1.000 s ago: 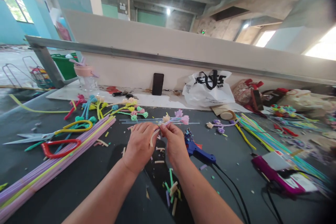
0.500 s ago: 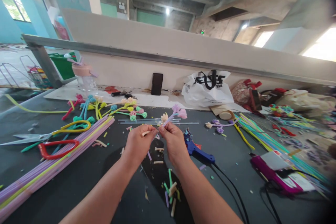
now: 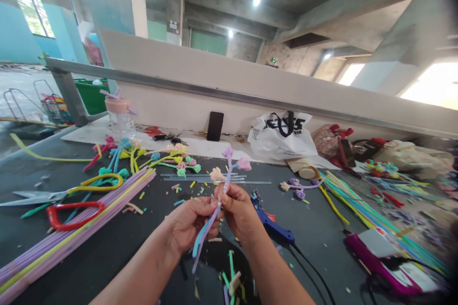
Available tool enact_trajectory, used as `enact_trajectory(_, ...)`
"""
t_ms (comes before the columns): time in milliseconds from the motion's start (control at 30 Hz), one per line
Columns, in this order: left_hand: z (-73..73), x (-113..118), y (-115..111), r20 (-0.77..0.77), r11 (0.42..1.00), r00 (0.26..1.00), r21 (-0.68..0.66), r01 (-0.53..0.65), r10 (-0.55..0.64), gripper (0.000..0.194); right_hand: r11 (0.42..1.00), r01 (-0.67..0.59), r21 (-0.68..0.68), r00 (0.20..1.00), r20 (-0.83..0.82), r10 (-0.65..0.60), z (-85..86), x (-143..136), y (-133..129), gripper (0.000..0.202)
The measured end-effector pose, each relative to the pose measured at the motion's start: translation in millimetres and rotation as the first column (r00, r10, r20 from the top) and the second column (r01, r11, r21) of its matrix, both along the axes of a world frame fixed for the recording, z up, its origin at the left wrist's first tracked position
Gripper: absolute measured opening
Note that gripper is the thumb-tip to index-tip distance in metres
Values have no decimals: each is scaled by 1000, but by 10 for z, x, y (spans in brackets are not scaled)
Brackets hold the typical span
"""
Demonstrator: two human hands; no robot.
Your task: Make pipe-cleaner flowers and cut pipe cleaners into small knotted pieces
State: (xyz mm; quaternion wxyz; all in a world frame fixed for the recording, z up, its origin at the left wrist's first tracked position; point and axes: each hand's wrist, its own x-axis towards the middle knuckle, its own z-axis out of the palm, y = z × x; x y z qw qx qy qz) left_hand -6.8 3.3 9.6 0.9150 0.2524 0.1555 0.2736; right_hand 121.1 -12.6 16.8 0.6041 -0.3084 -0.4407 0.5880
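Between my two hands is a pipe-cleaner flower sprig [image 3: 227,181] with purple, pink and cream blossoms at the top. Its purple and blue stem ends hang down below my fingers to the left. My left hand [image 3: 198,217] is closed round the lower stem, fingers curled. Higher up the stem, near the cream blossom, my right hand [image 3: 234,205] pinches it between thumb and fingers. A blue hot glue gun [image 3: 275,228] lies just right of my right hand. Clear glue sticks [image 3: 200,178] lie on the dark tabletop behind the sprig.
Large scissors [image 3: 71,195] rest on a bundle of pipe cleaners [image 3: 78,228] at left. Finished pipe-cleaner flowers [image 3: 143,155] lie behind them. Pipe-cleaner scraps [image 3: 232,276] litter the front. A phone [image 3: 215,126] leans on the back panel beside a white bag [image 3: 281,136]. Black cables run at right.
The sprig has been turned so its stem ends hang toward me, and its cream blossom stands out to the left. My left hand has turned with its fingers round the stem.
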Motion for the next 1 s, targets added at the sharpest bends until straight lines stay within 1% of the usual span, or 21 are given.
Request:
enact_trajectory(33, -6, 7, -4, -28, 999, 999, 17, -41, 42, 15, 1000, 19, -3, 1000, 7, -19, -6, 11, 13, 18)
enact_trajectory(100, -4, 16, -6, -116, 982, 979, 98, -159, 170, 16, 997, 80, -6, 996, 46, -79, -18, 39, 46, 19)
enact_trajectory(167, 12, 21, -3, -182, 939, 935, 224, -262, 304, 18, 990, 144, -5, 985, 101, -142, -24, 71, 74, 20)
enact_trajectory(233, 30, 24, 4, -208, 879, 888, 352, -322, 409, 20, 983, 183, -1, 970, 166, -180, -15, 101, 88, 20)
enact_trajectory(333, 34, 35, 21, -258, 798, 826, 507, -326, 501, 25, 976, 216, 6, 952, 222, -212, 18, 130, 85, 19)
enact_trajectory(400, 19, 42, 33, -301, 765, 789, 568, -303, 536, 26, 974, 228, -4, 950, 221, -221, 40, 137, 77, 20)
enact_trajectory(433, 10, 43, 37, -311, 758, 781, 581, -296, 542, 27, 974, 225, -16, 952, 216, -216, 47, 139, 74, 20)
enact_trajectory(500, 2, 33, 38, -306, 769, 794, 570, -289, 526, 27, 977, 209, -33, 957, 211, -197, 55, 143, 70, 20)
enact_trajectory(600, 20, 6, 22, -253, 827, 859, 484, -285, 445, 26, 982, 188, -32, 960, 215, -177, 55, 153, 66, 21)
enact_trajectory(700, 40, 0, -1, -236, 880, 892, 384, -280, 386, 24, 991, 135, -27, 970, 209, -126, 51, 160, 63, 20)
enact_trajectory(767, 27, 13, -1, -277, 911, 897, 329, -248, 344, 25, 994, 100, -33, 976, 195, -92, 48, 161, 65, 20)
enact_trajectory(800, 13, 18, 7, -304, 913, 887, 326, -247, 349, 24, 994, 100, -32, 977, 192, -92, 45, 162, 68, 21)
enact_trajectory(833, -3, 21, 19, -328, 889, 853, 361, -283, 405, 23, 993, 111, -28, 975, 195, -104, 41, 164, 72, 21)
enact_trajectory(867, -17, 18, 35, -342, 823, 783, 445, -353, 520, 22, 991, 135, -22, 971, 204, -128, 36, 167, 77, 21)
enact_trajectory(900, -27, 11, 51, -321, 695, 662, 576, -431, 677, 22, 986, 165, -16, 964, 216, -157, 31, 171, 83, 21)
enact_trajectory(933, -32, 2, 65, -248, 505, 504, 722, -473, 827, 22, 981, 193, -11, 956, 228, -186, 26, 175, 89, 21)
enact_trajectory(967, -31, -8, 73, -134, 294, 353, 843, -450, 926, 21, 976, 216, -5, 948, 239, -209, 22, 177, 94, 21)
enact_trajectory(1000, -26, -15, 73, -15, 115, 262, 921, -372, 965, 18, 973, 231, -3, 943, 246, -223, 20, 177, 98, 21)
